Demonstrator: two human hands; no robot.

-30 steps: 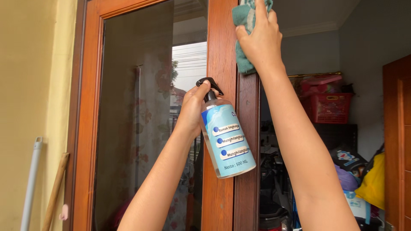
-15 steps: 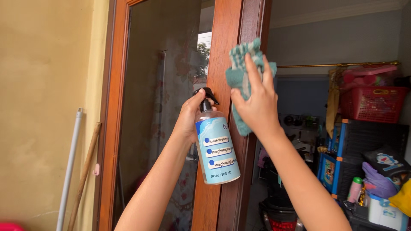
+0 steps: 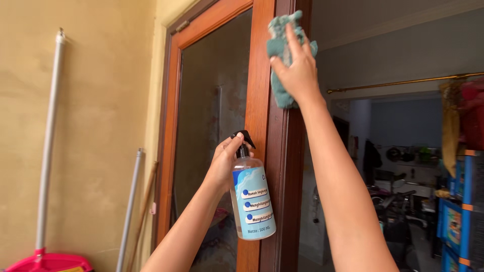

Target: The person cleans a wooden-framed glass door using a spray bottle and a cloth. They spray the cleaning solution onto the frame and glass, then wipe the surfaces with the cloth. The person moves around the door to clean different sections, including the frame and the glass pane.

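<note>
Yellow plaster wall (image 3: 96, 126) fills the left of my view, and a wooden door frame (image 3: 262, 100) with a dark glass pane (image 3: 214, 126) stands just right of it. Past the frame, on the far right, I see a dim room with a brass-coloured rail (image 3: 403, 83) and stacked blue crates (image 3: 461, 211).

My right hand (image 3: 297, 70) is raised high against the upright post of the frame. Its fingers are spread and pressed over a teal cloth (image 3: 280, 55), pinning it flat to the wood; the cloth bunches out above and below my palm.

My left hand (image 3: 224, 163) sits lower, near the middle of the post. Its fingers are clenched around the neck of a clear spray bottle (image 3: 250, 199) with a black trigger head and a blue label. The bottle hangs upright, just in front of the post.

Against the wall on the left lean a white pole (image 3: 49, 136), a shorter grey pole (image 3: 130, 201) and a wooden stick (image 3: 143, 211). Something pink and plastic (image 3: 48, 263) shows at the bottom left corner.
</note>
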